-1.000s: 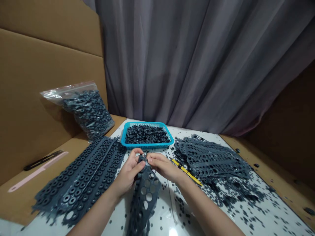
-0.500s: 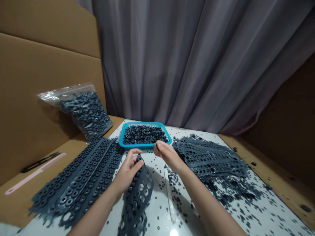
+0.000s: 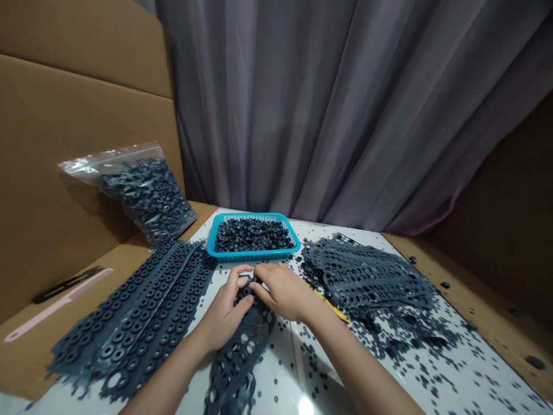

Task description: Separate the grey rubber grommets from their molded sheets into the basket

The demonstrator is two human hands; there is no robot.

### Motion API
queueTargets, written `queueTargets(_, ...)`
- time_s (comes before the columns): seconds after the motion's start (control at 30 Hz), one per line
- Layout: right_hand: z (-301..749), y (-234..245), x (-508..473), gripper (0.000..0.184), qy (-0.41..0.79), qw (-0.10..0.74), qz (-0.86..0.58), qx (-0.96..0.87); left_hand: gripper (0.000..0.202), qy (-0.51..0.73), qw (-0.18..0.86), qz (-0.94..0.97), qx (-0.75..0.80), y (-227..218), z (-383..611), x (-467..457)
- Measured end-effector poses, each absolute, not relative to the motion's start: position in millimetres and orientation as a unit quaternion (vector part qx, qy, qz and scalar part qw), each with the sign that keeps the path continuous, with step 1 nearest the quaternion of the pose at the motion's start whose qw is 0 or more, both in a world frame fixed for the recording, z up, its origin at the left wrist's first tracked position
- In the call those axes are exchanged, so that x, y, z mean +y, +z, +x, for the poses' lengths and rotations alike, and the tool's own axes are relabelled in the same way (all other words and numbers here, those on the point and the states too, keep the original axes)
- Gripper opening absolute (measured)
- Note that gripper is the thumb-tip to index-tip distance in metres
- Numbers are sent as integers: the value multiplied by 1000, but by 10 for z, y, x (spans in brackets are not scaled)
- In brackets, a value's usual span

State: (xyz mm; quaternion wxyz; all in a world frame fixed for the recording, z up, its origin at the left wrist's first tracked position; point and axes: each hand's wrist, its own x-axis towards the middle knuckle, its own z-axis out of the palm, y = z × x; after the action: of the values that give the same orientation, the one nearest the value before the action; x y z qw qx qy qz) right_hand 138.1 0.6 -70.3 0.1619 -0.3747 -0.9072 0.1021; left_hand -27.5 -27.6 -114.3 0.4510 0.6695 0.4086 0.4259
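Observation:
My left hand grips the top end of a dark rubber sheet, thumb in front and fingers behind. Punched holes show along the sheet's right side, and its lower end hangs toward me. At that top end, my right hand pinches a small black rubber ring, close against the left fingers; its fingertips partly hide the ring, and I cannot tell whether it is still joined to the sheet. Just beyond both hands, a blue plastic basket holds many loose rubber rings.
Ring-studded rubber sheets lie at left, perforated sheets at right amid black scraps. A zip bag of rings leans on cardboard. Tweezers, a pink tool, a yellow tool and a white stick lie around.
My right hand has come back from near the basket's front edge to the sheet's top end, beside my left hand. The yellow tool behind my right wrist now shows.

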Motion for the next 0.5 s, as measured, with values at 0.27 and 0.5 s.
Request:
queueTargets(0.27,1299,-855,70,31,555,325,-246,-725,32,508,665,475,274,-1112,-218,-282)
queueTargets(0.5,1263,-986,234,36,623,462,-220,-592,30,563,706,359,234,-954,-251,-313)
